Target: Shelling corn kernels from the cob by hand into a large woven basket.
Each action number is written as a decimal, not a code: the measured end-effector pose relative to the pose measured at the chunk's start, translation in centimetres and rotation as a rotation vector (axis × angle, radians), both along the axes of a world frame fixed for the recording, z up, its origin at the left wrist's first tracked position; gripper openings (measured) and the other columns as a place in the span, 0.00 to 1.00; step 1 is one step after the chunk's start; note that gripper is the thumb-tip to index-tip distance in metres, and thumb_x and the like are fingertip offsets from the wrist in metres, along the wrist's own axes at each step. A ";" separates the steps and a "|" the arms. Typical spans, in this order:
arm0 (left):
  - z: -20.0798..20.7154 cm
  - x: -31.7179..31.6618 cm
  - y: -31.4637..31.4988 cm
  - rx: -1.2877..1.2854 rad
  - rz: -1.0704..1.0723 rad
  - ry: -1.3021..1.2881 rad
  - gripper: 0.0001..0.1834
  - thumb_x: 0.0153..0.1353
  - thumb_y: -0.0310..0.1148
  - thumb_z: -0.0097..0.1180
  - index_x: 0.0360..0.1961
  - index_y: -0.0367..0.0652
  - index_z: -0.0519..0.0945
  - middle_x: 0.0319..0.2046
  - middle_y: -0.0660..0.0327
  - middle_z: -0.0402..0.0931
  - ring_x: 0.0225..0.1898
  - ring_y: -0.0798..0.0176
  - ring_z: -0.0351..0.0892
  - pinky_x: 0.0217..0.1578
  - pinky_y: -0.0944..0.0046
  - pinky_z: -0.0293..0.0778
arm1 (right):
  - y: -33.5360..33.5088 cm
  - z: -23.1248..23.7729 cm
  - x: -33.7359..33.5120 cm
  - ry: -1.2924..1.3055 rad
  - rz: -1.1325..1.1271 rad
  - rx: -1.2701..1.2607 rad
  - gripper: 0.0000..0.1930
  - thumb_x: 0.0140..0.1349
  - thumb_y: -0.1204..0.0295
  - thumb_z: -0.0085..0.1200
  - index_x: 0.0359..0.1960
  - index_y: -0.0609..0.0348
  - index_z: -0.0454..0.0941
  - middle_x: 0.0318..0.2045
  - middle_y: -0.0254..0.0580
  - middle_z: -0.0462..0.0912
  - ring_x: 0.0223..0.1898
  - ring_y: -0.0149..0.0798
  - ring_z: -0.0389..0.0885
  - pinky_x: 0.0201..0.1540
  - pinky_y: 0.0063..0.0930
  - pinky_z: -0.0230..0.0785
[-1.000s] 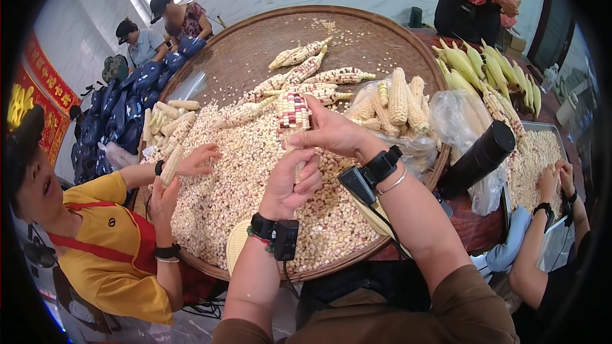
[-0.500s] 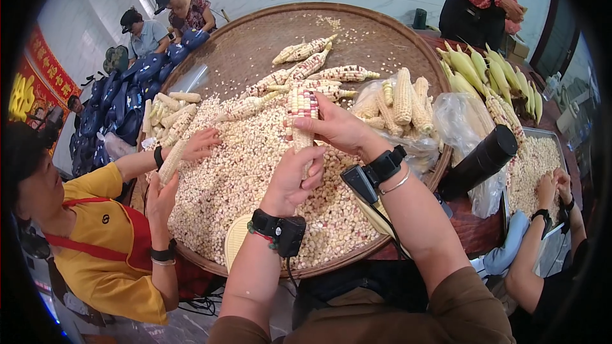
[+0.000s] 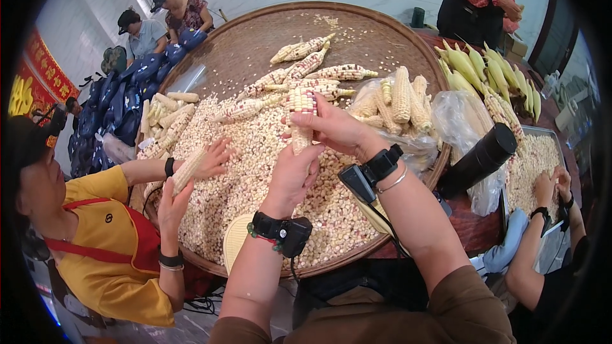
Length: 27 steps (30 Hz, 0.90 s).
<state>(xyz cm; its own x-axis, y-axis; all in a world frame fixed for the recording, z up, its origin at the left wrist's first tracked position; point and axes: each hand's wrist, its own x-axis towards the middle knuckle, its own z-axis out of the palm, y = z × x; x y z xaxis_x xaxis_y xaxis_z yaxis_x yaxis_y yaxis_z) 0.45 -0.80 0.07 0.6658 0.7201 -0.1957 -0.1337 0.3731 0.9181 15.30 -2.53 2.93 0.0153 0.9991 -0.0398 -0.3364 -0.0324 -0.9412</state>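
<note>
Upright between my hands stands an ear of corn (image 3: 301,103), its lower part stripped to pale cob and its upper part still bearing white and dark red kernels. My left hand (image 3: 294,175) is wrapped round the bare lower end. Higher up, my right hand (image 3: 335,122) grips the kernel-covered part, thumb across its front. Beneath both hands spreads a deep heap of loose kernels (image 3: 255,146) in a large round woven tray (image 3: 255,38). Several husked ears with mixed kernels (image 3: 341,73) lie just beyond my hands.
At left, a person in yellow (image 3: 95,236) holds a bare cob (image 3: 189,169) over the tray. Stripped cobs (image 3: 401,99) pile at its right side, near a black bottle (image 3: 478,160) and green-husked corn (image 3: 475,67). Another person's hands (image 3: 551,185) work over a kernel-filled metal tray (image 3: 535,153).
My hands keep their hold on the ear, with only a slight shift. The person in yellow has moved the cob a little to the right and raised it.
</note>
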 end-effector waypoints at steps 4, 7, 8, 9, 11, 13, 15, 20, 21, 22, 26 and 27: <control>-0.4 0.4 0.1 0.094 0.057 0.077 0.05 0.62 0.30 0.55 0.32 0.44 0.72 0.16 0.68 0.66 0.12 0.75 0.60 0.12 0.73 0.53 | 0.8 -1.0 0.4 0.053 0.002 0.017 0.38 0.60 0.66 0.64 0.65 0.64 0.53 0.50 0.41 0.74 0.47 0.30 0.73 0.49 0.26 0.71; -0.4 0.2 0.2 0.094 0.058 0.114 0.05 0.61 0.29 0.55 0.32 0.44 0.71 0.16 0.69 0.66 0.12 0.75 0.60 0.12 0.73 0.53 | 1.0 -1.6 0.4 -0.127 -0.055 0.086 0.34 0.60 0.66 0.64 0.63 0.65 0.58 0.48 0.39 0.75 0.46 0.28 0.73 0.49 0.24 0.70; -0.2 0.2 0.1 0.068 0.032 0.097 0.05 0.61 0.29 0.55 0.31 0.44 0.71 0.16 0.69 0.66 0.12 0.75 0.60 0.12 0.73 0.53 | 1.1 -1.7 0.6 -0.108 -0.031 0.119 0.34 0.60 0.67 0.64 0.62 0.66 0.59 0.47 0.38 0.75 0.46 0.28 0.73 0.50 0.25 0.70; -0.1 0.2 0.0 0.043 0.006 0.080 0.05 0.61 0.29 0.55 0.30 0.44 0.71 0.16 0.69 0.66 0.12 0.75 0.60 0.12 0.73 0.53 | 1.1 -1.8 0.8 -0.089 -0.008 0.153 0.33 0.60 0.68 0.64 0.62 0.66 0.59 0.47 0.38 0.76 0.47 0.28 0.74 0.50 0.25 0.70; 0.0 0.2 0.0 0.018 0.004 0.065 0.06 0.61 0.29 0.55 0.29 0.45 0.71 0.15 0.69 0.66 0.12 0.75 0.60 0.12 0.73 0.53 | 1.0 -1.7 0.7 -0.083 -0.008 0.146 0.32 0.60 0.69 0.63 0.62 0.66 0.60 0.47 0.37 0.76 0.47 0.28 0.74 0.51 0.25 0.70; -0.2 0.2 0.0 -0.005 -0.001 0.051 0.07 0.61 0.29 0.55 0.28 0.45 0.70 0.15 0.69 0.66 0.12 0.75 0.60 0.12 0.73 0.53 | 0.9 -1.7 0.8 -0.077 -0.011 0.140 0.31 0.61 0.71 0.63 0.62 0.65 0.60 0.46 0.36 0.76 0.46 0.28 0.74 0.51 0.25 0.70; -0.6 0.2 0.3 -0.038 -0.025 -0.007 0.08 0.62 0.30 0.55 0.26 0.45 0.70 0.14 0.69 0.65 0.11 0.74 0.60 0.12 0.73 0.53 | 1.0 -1.7 1.0 -0.104 0.022 0.170 0.33 0.61 0.72 0.61 0.64 0.65 0.57 0.47 0.37 0.76 0.47 0.28 0.74 0.51 0.25 0.70; -0.2 -0.5 0.6 -0.153 -0.095 -0.080 0.10 0.62 0.31 0.56 0.24 0.46 0.71 0.13 0.69 0.65 0.10 0.74 0.60 0.12 0.73 0.53 | 0.4 -1.0 1.0 -0.161 0.071 0.227 0.40 0.62 0.71 0.60 0.69 0.65 0.47 0.50 0.39 0.74 0.49 0.29 0.73 0.51 0.25 0.69; -0.1 -0.6 0.7 -0.212 -0.130 -0.111 0.10 0.62 0.32 0.56 0.24 0.46 0.71 0.14 0.69 0.65 0.10 0.74 0.60 0.12 0.73 0.53 | 0.4 -0.9 1.0 -0.157 0.096 0.245 0.43 0.63 0.71 0.60 0.71 0.65 0.43 0.51 0.40 0.74 0.50 0.30 0.73 0.51 0.25 0.69; -0.1 -0.6 0.7 -0.212 -0.131 -0.110 0.10 0.62 0.32 0.56 0.24 0.46 0.71 0.14 0.69 0.65 0.10 0.74 0.60 0.12 0.73 0.53 | 0.3 -0.9 0.9 -0.156 0.095 0.246 0.43 0.63 0.71 0.60 0.71 0.65 0.43 0.51 0.40 0.74 0.50 0.30 0.73 0.51 0.25 0.69; 0.4 -0.2 0.1 -0.119 -0.037 -0.069 0.10 0.63 0.32 0.56 0.24 0.46 0.71 0.14 0.69 0.66 0.10 0.74 0.60 0.12 0.73 0.52 | 0.1 -0.3 0.1 -0.097 0.021 0.142 0.45 0.62 0.69 0.62 0.71 0.65 0.41 0.51 0.41 0.74 0.50 0.31 0.73 0.52 0.26 0.69; 0.5 -0.1 -0.1 -0.055 0.025 -0.021 0.10 0.63 0.32 0.55 0.24 0.45 0.71 0.14 0.69 0.66 0.10 0.74 0.60 0.12 0.73 0.52 | 0.1 -0.1 0.0 -0.069 -0.033 0.067 0.44 0.61 0.68 0.63 0.70 0.66 0.45 0.50 0.41 0.74 0.50 0.31 0.72 0.53 0.27 0.68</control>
<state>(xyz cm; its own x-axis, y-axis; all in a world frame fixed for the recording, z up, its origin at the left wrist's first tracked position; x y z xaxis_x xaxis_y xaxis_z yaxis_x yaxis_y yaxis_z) 0.38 -0.90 0.61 0.6519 0.7251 -0.2218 -0.1623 0.4192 0.8933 15.27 -2.44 2.78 0.0491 0.9984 0.0291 -0.2709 0.0413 -0.9617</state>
